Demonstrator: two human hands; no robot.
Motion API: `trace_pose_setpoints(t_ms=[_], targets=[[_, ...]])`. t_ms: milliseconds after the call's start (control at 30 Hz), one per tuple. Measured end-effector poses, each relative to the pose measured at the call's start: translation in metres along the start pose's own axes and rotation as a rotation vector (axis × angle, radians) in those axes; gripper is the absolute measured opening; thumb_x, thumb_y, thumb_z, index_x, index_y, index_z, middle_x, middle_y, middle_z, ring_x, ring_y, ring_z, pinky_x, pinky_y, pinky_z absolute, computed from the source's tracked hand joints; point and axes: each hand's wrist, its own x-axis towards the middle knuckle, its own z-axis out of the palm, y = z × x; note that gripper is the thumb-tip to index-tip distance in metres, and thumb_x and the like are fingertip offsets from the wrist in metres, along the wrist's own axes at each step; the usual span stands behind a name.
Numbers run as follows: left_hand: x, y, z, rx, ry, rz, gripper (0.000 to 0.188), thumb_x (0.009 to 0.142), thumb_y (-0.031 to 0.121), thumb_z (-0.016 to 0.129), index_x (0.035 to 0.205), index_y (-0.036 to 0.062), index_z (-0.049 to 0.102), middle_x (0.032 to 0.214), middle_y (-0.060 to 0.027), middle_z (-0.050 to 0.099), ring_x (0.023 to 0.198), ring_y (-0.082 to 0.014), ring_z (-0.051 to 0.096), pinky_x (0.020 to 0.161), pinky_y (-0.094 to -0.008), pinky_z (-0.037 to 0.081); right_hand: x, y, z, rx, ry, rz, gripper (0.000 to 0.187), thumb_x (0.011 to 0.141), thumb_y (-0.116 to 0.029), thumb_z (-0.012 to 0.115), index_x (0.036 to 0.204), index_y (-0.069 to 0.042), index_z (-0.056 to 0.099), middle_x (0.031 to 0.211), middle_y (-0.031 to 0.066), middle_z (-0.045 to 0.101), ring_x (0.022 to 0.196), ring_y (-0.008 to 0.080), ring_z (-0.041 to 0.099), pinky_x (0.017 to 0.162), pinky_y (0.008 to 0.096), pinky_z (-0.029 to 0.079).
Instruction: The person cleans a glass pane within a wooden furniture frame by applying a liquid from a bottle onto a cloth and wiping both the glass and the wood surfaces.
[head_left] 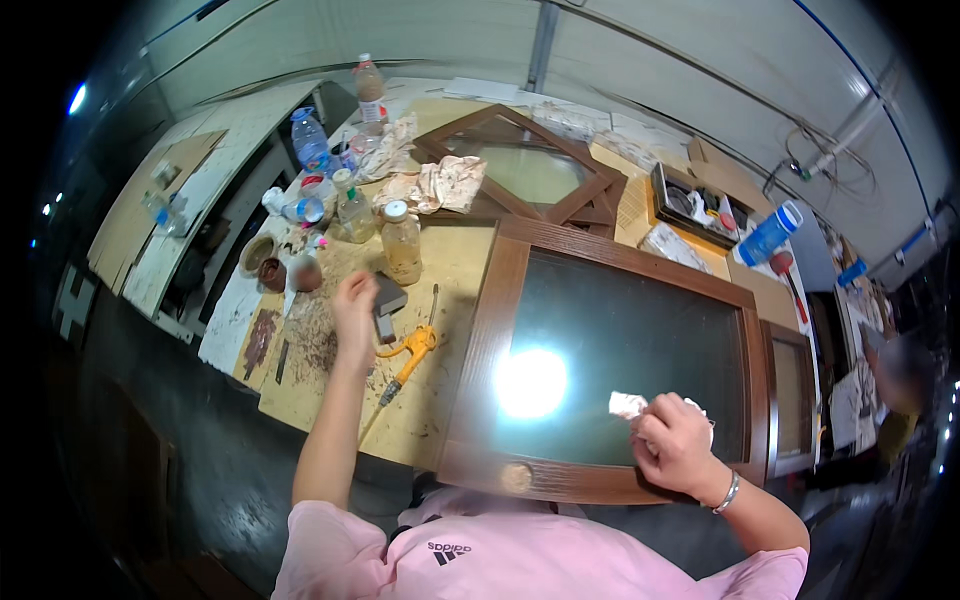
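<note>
A brown wood-framed glass cabinet door point(625, 484) lies on the bench in front of me, with a bright glare on its pane. My right hand point(676, 442) is closed around a crumpled white rag point(628, 404) over the lower right of the glass; folds of it stick out beside my fingers. At the left, my left hand point(354, 308) hovers with its fingers curled together, and what they may hold is hidden. Just beside it are a dark grey block point(389, 296) and a yellow air blow gun point(420, 343) with a hose. A round pale patch point(516, 478) shows on the door's lower rail.
Bottles of liquid point(402, 245), open pots point(271, 273) and stained rags point(445, 184) crowd the left and back of the bench. More framed doors point(600, 188) are stacked behind. A tool tray point(690, 205) and blue bottle point(768, 233) stand at right, near another framed panel point(791, 395).
</note>
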Motion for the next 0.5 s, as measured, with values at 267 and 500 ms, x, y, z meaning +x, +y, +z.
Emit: trace_pose_setpoints(t_ms=[267,500], targets=[[-0.076,0.115,0.159,0.586,-0.971,1.191,0.064,0.088,0.044,0.069,0.138,0.0073,0.055,0.149,-0.019,0.046,0.143,-0.0352,0.035,0.114,-0.0572,0.03,0.065,-0.14,0.04,-0.209,-0.196,0.038,0.065,0.087,-0.055,0.062,0.129,-0.006,0.061,0.134,0.0132,0.061,0.122,0.0315,0.058,0.101,0.0477,0.044],[-0.073,0.12,0.165,0.56,-1.183,1.146,0.056,0.087,0.038,0.072,0.131,0.0058,0.062,0.15,-0.0206,0.044,0.143,-0.0365,0.035,0.113,-0.0493,0.032,-0.094,-0.089,0.003,-0.684,0.023,0.533,0.042,0.077,0.001,0.064,0.119,-0.004,0.067,0.12,0.0156,0.067,0.108,0.0322,0.062,0.089,0.0446,0.05]])
